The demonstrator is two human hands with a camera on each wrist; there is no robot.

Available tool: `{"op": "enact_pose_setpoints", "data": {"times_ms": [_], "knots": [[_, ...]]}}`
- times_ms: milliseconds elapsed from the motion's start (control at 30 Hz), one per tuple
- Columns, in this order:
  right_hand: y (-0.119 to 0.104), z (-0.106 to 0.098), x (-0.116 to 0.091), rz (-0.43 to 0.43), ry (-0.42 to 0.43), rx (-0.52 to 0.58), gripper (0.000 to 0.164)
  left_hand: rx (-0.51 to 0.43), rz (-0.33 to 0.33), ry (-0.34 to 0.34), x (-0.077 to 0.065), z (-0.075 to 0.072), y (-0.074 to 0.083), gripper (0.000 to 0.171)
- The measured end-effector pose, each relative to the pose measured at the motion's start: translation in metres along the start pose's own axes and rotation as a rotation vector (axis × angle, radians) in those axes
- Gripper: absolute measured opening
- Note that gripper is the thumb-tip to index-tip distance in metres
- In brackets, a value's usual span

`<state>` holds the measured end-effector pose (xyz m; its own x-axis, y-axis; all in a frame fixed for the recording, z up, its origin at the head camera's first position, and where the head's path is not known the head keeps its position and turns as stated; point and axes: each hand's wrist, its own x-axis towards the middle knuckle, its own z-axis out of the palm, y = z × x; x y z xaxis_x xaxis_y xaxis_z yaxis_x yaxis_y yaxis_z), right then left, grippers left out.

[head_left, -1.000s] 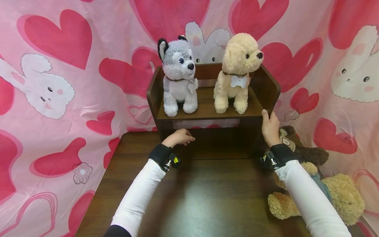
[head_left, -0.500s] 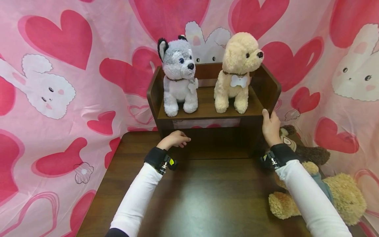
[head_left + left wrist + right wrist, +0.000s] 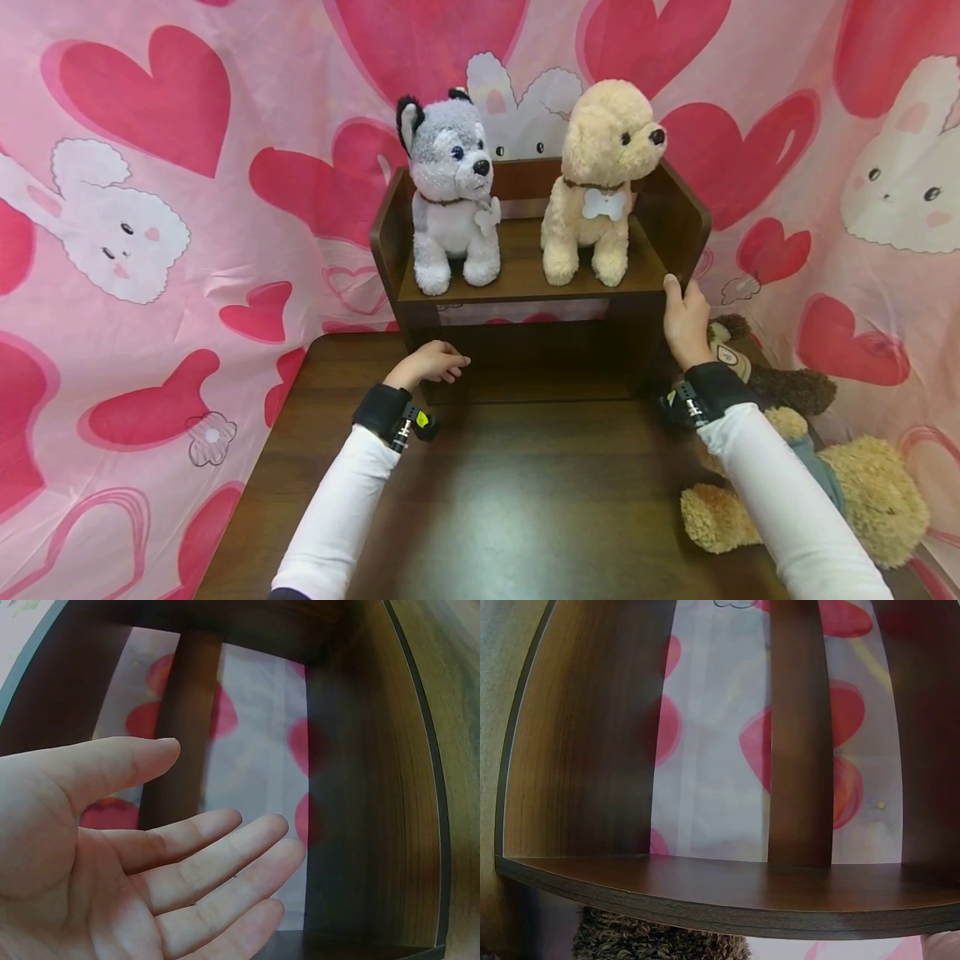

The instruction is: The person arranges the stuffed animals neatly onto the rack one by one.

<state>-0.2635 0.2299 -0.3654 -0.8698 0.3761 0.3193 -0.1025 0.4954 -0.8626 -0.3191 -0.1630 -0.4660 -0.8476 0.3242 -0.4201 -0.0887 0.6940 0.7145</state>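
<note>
A dark brown wooden shelf unit [image 3: 519, 260] stands at the back of the table. On its upper board sit a grey-and-white husky plush [image 3: 453, 221] at left and a cream dog plush [image 3: 596, 167] with a white bone tag at right. My right hand [image 3: 686, 325] holds the front edge of the shelf's right side, thumb and fingers on either side of it. Before the lower compartment my left hand [image 3: 433, 364] hovers near the left side, holding nothing. The left wrist view shows its fingers [image 3: 217, 862] loosely extended, thumb apart.
To the right of the shelf lie a dark brown plush [image 3: 795, 392] and a tan teddy bear [image 3: 873, 492], partly behind my right forearm. Pink heart-and-rabbit fabric [image 3: 292, 92] hangs behind and at both sides. The brown table top [image 3: 517, 492] spreads out in front.
My left hand has moved left and slightly down, from the middle of the lower compartment toward its left side. My right hand stays at the shelf's right edge; the plush dogs are unmoved.
</note>
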Motion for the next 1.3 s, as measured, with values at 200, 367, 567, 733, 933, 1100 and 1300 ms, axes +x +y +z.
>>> {"op": "enact_pose_setpoints", "data": {"times_ms": [200,367,567,733,933,1100,1300], "knots": [[0.001,0.001,0.0,-0.001,-0.004,-0.003,0.051,-0.025,-0.004,0.025,-0.039,-0.002,0.019,0.044],[0.0,0.001,0.0,-0.007,0.004,-0.006,0.049,-0.038,-0.043,0.046,-0.055,-0.003,0.027,0.041],[-0.001,0.0,0.0,0.009,-0.015,-0.006,0.05,-0.05,-0.015,0.06,-0.064,-0.005,0.022,0.041],[-0.002,-0.001,0.0,0.015,-0.021,-0.005,0.051,-0.003,-0.016,0.099,-0.087,-0.006,0.037,0.037],[0.0,0.0,0.0,0.01,0.002,-0.01,0.049,0.047,0.026,0.137,-0.104,-0.01,0.043,0.033],[-0.001,0.0,0.0,0.007,-0.001,-0.008,0.049,0.06,-0.01,0.153,-0.106,-0.012,0.04,0.032],[-0.002,0.0,-0.001,0.013,-0.016,-0.003,0.05,0.14,-0.052,0.18,-0.107,-0.014,0.036,0.031]]}}
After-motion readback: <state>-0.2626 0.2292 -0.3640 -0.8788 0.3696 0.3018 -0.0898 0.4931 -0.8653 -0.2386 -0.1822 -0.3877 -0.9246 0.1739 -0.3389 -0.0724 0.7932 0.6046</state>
